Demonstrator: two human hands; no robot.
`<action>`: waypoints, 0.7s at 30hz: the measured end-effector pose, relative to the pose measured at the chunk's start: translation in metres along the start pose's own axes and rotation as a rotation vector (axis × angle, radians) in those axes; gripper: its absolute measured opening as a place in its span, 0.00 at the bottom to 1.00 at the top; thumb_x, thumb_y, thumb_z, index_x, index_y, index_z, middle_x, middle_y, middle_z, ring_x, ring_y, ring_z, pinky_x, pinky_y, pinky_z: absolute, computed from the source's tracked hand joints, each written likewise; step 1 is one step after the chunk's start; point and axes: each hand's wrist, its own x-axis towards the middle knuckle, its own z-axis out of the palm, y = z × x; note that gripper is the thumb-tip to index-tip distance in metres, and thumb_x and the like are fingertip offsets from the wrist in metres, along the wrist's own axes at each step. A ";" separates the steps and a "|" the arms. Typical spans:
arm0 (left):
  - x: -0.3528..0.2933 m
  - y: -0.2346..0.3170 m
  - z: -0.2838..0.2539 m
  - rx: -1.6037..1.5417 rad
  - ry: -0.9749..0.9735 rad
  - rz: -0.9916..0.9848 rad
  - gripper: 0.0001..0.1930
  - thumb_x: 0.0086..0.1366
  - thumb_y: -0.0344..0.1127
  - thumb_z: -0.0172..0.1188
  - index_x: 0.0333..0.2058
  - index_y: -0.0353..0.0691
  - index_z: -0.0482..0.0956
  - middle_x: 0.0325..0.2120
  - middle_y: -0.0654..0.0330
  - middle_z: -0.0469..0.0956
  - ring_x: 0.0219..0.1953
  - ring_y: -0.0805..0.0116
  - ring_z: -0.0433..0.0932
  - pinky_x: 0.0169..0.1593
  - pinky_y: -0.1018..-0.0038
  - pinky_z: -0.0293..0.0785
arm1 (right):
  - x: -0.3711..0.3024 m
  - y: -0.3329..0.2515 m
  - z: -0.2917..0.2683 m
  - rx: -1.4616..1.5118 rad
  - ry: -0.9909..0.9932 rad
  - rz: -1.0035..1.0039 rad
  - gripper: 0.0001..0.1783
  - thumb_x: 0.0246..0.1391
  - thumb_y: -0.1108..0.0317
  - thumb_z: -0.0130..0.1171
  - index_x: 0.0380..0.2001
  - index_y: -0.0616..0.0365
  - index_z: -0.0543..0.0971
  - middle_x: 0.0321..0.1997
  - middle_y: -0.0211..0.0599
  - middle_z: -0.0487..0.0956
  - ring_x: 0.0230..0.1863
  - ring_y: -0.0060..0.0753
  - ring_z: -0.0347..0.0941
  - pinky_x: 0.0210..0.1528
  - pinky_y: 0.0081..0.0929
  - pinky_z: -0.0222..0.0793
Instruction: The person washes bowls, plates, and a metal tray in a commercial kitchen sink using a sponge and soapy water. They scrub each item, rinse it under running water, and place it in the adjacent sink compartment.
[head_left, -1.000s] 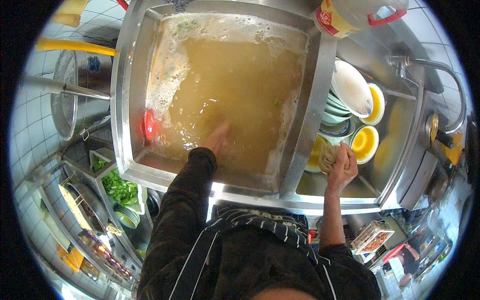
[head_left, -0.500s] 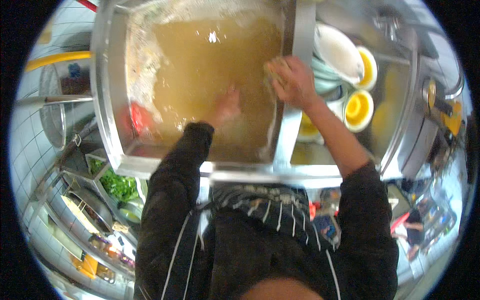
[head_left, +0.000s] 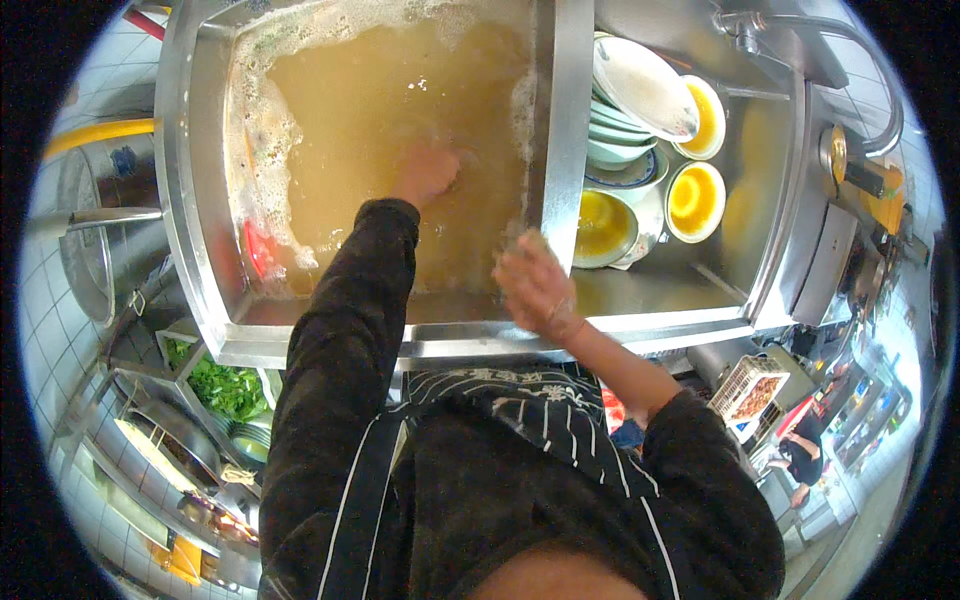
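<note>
Murky brown water with foam along its edges fills the left basin of a steel sink (head_left: 560, 130). My left hand (head_left: 428, 175) dips into the water near the middle; its fingers are under the surface, and I cannot see whether they hold anything. Above the basin's near right corner is my right hand (head_left: 535, 285), closed around a worn greenish-tan scrubbing pad (head_left: 536, 243), mostly hidden by the fingers. A red object (head_left: 260, 248) pokes out of the foam at the left wall.
Stacked pale bowls (head_left: 615, 130), a white oval dish (head_left: 645, 85) and yellow-looking bowls (head_left: 694, 203) occupy the right basin. A faucet (head_left: 745, 35) stands behind it. Leafy greens (head_left: 228, 388) lie at lower left. Another person (head_left: 803, 450) is far off at lower right.
My right hand has come nearer and to the left, from beside the divider to the near right corner. My left hand stays in the water, slightly farther forward.
</note>
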 end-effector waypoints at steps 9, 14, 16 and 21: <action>-0.021 -0.030 0.011 0.196 -0.434 0.082 0.10 0.55 0.39 0.55 0.34 0.41 0.79 0.31 0.51 0.79 0.35 0.48 0.77 0.38 0.58 0.72 | 0.078 0.008 -0.015 -0.029 0.185 0.021 0.21 0.39 0.75 0.60 0.42 0.54 0.76 0.34 0.38 0.77 0.33 0.42 0.72 0.28 0.35 0.71; -0.061 -0.067 -0.034 -0.028 -0.244 -0.006 0.11 0.52 0.42 0.60 0.28 0.40 0.80 0.27 0.52 0.80 0.34 0.51 0.78 0.38 0.56 0.71 | 0.124 0.044 -0.017 -0.081 0.141 0.055 0.18 0.41 0.75 0.59 0.40 0.54 0.76 0.35 0.41 0.74 0.35 0.46 0.72 0.32 0.38 0.71; -0.078 -0.076 -0.056 -0.108 -0.228 -0.265 0.16 0.54 0.45 0.60 0.34 0.38 0.80 0.28 0.49 0.80 0.36 0.51 0.78 0.39 0.58 0.71 | 0.129 0.046 -0.009 -0.061 0.161 0.117 0.16 0.42 0.72 0.58 0.39 0.54 0.76 0.36 0.41 0.74 0.37 0.49 0.72 0.36 0.39 0.71; -0.109 -0.100 -0.083 -0.657 0.013 -0.791 0.24 0.58 0.49 0.58 0.47 0.36 0.76 0.35 0.46 0.80 0.40 0.55 0.79 0.47 0.66 0.71 | 0.142 0.044 0.025 0.069 0.271 0.390 0.16 0.46 0.65 0.58 0.41 0.55 0.76 0.43 0.46 0.74 0.44 0.53 0.69 0.46 0.42 0.67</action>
